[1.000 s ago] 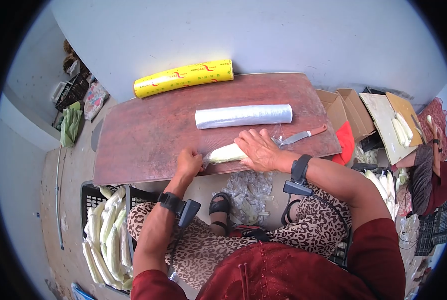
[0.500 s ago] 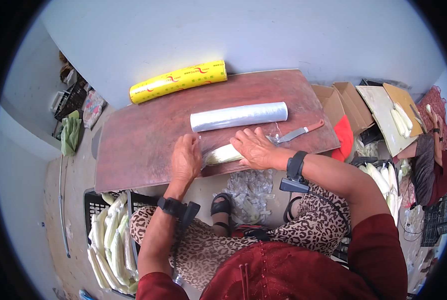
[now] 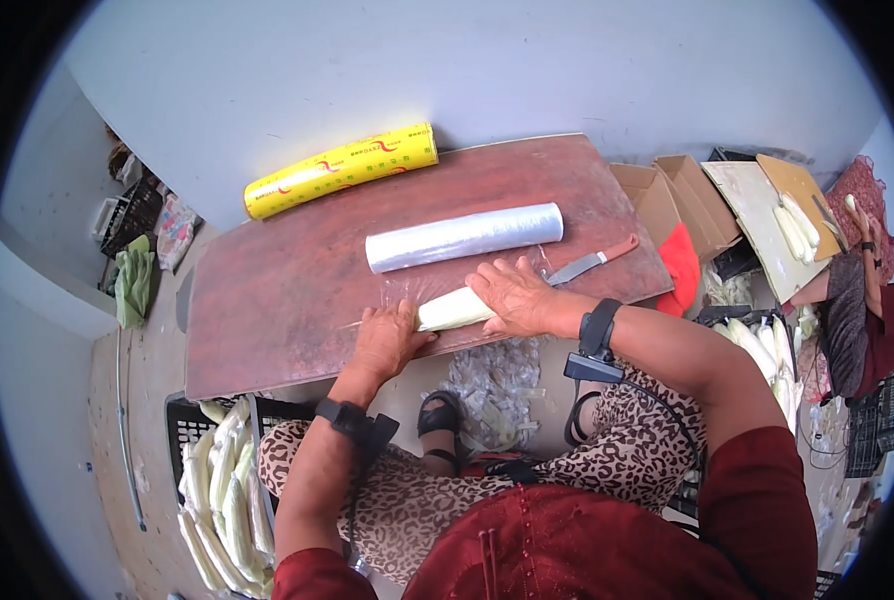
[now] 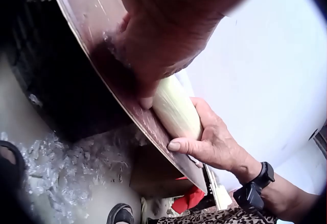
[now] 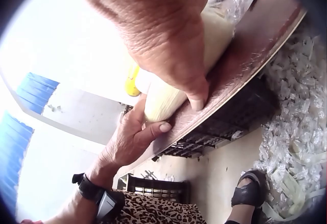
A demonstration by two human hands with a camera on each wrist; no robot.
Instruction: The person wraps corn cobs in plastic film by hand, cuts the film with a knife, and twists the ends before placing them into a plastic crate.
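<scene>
A pale ear of corn in its husk [image 3: 451, 310] lies near the front edge of the brown table [image 3: 267, 290], on a thin sheet of clear film [image 3: 407, 289]. My left hand [image 3: 386, 342] holds its left end; in the right wrist view the thumb is on the near side and the fingers behind. Over the other end lies my right hand [image 3: 515, 298], gripping with the thumb in front, as the left wrist view shows. Just behind the corn is a roll of clear film [image 3: 465, 238]. The knife [image 3: 592, 260] rests to the right of my right hand.
A yellow printed roll [image 3: 342, 170] lies along the table's back edge. Crates of corn [image 3: 217, 490] stand at lower left and right. Film scraps [image 3: 497, 390] cover the floor between the feet. Cardboard boxes [image 3: 677, 205] and another person's arm [image 3: 872, 265] are at the right.
My left hand lifted from the corn's left end to the film behind it, then came back down onto that end. My right hand has stayed on the corn.
</scene>
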